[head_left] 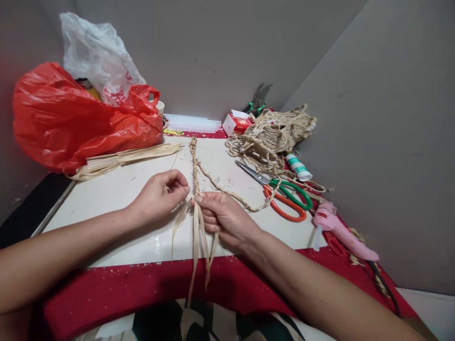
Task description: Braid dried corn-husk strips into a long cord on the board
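Note:
My right hand (225, 215) is closed, its thumb and fingers pinching the lower end of a braided straw cord (195, 166). Loose, flat straw strands (195, 241) hang below that grip toward my lap. Just left of the cord, my left hand (159, 196) has its fingers curled with thumb and forefinger together; whatever they hold is too small to make out. The cord runs up the white board (142, 241), and a thinner twisted length (227, 192) loops from it to the right. Flat dried straw strips (124, 158) lie in a bundle beyond my left hand.
Scissors (273, 187) with green and orange handles lie right of the cord. Behind them are a heap of braided cord (280, 130), a thread spool (298, 167) and pruning shears (259, 100). A pink glue gun (344, 237) sits far right, a red plastic bag (85, 118) back left.

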Tool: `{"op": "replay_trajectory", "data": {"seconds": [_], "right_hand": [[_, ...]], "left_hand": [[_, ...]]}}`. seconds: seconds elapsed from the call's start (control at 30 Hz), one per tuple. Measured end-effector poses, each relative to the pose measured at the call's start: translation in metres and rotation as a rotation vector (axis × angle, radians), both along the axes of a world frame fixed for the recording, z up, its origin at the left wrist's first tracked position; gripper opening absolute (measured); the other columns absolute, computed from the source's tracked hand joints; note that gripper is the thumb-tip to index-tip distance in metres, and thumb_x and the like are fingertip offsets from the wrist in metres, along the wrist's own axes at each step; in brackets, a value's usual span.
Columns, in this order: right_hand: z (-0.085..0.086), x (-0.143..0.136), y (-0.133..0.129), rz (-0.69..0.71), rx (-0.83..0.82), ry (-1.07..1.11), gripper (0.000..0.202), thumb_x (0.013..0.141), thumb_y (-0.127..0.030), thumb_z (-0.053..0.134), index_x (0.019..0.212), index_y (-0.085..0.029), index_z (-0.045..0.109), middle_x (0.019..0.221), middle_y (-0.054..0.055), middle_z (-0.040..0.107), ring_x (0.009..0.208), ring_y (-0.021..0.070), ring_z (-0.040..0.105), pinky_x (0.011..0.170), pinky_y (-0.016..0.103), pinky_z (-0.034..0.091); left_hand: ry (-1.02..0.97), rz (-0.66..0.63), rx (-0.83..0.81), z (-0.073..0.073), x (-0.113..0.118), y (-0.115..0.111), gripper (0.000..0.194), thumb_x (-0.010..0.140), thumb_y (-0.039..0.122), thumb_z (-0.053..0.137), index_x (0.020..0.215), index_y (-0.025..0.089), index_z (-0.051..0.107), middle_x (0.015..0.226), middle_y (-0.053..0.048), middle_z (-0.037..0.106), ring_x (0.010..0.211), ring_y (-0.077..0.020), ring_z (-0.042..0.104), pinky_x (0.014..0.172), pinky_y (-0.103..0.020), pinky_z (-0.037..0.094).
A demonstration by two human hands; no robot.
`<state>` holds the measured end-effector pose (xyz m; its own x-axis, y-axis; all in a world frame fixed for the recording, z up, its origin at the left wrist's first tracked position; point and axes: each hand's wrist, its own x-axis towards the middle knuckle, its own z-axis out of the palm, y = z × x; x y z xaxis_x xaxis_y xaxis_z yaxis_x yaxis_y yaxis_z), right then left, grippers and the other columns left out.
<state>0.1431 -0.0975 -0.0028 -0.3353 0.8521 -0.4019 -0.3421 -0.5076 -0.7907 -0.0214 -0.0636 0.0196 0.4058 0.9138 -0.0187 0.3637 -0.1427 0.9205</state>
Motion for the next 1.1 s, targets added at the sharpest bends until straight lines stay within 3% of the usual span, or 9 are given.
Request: {"op": "replay_trajectory", "data": {"seconds": [0.07,0.17,0.23,0.3,0.4,0.57,0.7,0.87,1.1], "right_hand": [[0.002,0.002,0.001,0.028,-0.019,0.026,0.026,0.07,-0.031,0.07,0.069,-0.014,0.051,0.043,-0.013,0.019,0.037,0.0005,0.009,0.034,0.015,0.008],[0.004,0.003,0.003,0.068,-0.026,0.064,0.026,0.072,-0.032,0.069,0.07,-0.013,0.051,0.045,-0.013,0.019,0.039,0.0009,0.008,0.034,0.014,0.007],[0.004,0.003,0.002,0.093,-0.021,0.077,0.027,0.073,-0.032,0.069,0.07,-0.014,0.05,0.046,-0.012,0.019,0.039,0.0012,0.008,0.034,0.015,0.007],[0.003,0.003,0.001,0.11,-0.014,0.082,0.027,0.074,-0.033,0.068,0.071,-0.015,0.049,0.046,-0.012,0.018,0.039,0.0015,0.007,0.034,0.015,0.006],[0.0,0.002,-0.001,0.125,-0.013,0.081,0.027,0.076,-0.034,0.067,0.072,-0.016,0.047,0.048,-0.013,0.017,0.04,0.0019,0.006,0.035,0.015,0.006],[-0.003,-0.001,-0.002,0.103,0.021,0.007,0.028,0.08,-0.038,0.061,0.072,-0.018,0.044,0.047,-0.012,0.019,0.039,0.0025,0.007,0.035,0.015,0.007],[0.0,-0.002,-0.003,0.103,0.047,-0.039,0.028,0.081,-0.041,0.059,0.074,-0.017,0.046,0.047,-0.012,0.019,0.039,0.0028,0.008,0.035,0.015,0.007],[0.003,-0.001,-0.003,0.144,0.07,-0.011,0.031,0.079,-0.043,0.061,0.076,-0.02,0.042,0.047,-0.013,0.019,0.039,0.0033,0.007,0.036,0.016,0.006],[-0.003,-0.001,-0.003,0.107,0.308,-0.321,0.023,0.085,-0.039,0.051,0.078,-0.018,0.048,0.05,-0.008,0.031,0.042,0.0057,0.023,0.04,0.019,0.018]], "left_hand": [[-0.11,-0.01,-0.042,-0.004,0.0,0.006,0.011,0.073,0.021,0.057,0.082,0.014,0.057,0.074,0.0,0.058,0.069,-0.0094,0.052,0.067,-0.022,0.041],[-0.341,-0.141,-0.378,-0.01,0.002,0.009,0.026,0.074,0.018,0.055,0.099,0.014,0.053,0.082,-0.003,0.06,0.075,-0.0112,0.057,0.074,-0.026,0.044],[-0.426,-0.211,-0.585,-0.01,0.004,0.007,0.026,0.074,0.019,0.053,0.1,0.013,0.052,0.072,-0.002,0.058,0.062,-0.0102,0.055,0.063,-0.025,0.044],[-0.408,-0.23,-0.67,-0.008,0.005,0.004,0.021,0.075,0.021,0.052,0.094,0.013,0.053,0.06,0.002,0.051,0.044,-0.0062,0.041,0.045,-0.02,0.034],[-0.28,-0.197,-0.613,-0.003,0.005,0.003,0.013,0.074,0.022,0.052,0.083,0.013,0.056,0.052,0.006,0.04,0.038,-0.0036,0.025,0.038,-0.019,0.018],[-0.016,-0.202,-0.223,-0.004,0.002,0.007,0.019,0.077,0.029,0.052,0.071,0.012,0.058,0.062,0.001,0.053,0.056,-0.0085,0.043,0.055,-0.022,0.036],[0.029,-0.261,-0.137,-0.01,-0.001,0.01,0.029,0.083,0.038,0.047,0.071,0.013,0.056,0.063,0.001,0.051,0.059,-0.0093,0.043,0.06,-0.024,0.037],[-0.065,-0.265,-0.198,-0.013,-0.001,0.012,0.03,0.083,0.039,0.049,0.067,0.014,0.053,0.061,0.003,0.046,0.056,-0.0073,0.04,0.057,-0.021,0.036],[-0.264,-0.211,-0.687,-0.005,0.0,0.011,0.025,0.079,0.032,0.054,0.06,0.017,0.046,0.047,0.008,0.024,0.036,-0.0035,0.016,0.035,-0.02,0.01]]}}
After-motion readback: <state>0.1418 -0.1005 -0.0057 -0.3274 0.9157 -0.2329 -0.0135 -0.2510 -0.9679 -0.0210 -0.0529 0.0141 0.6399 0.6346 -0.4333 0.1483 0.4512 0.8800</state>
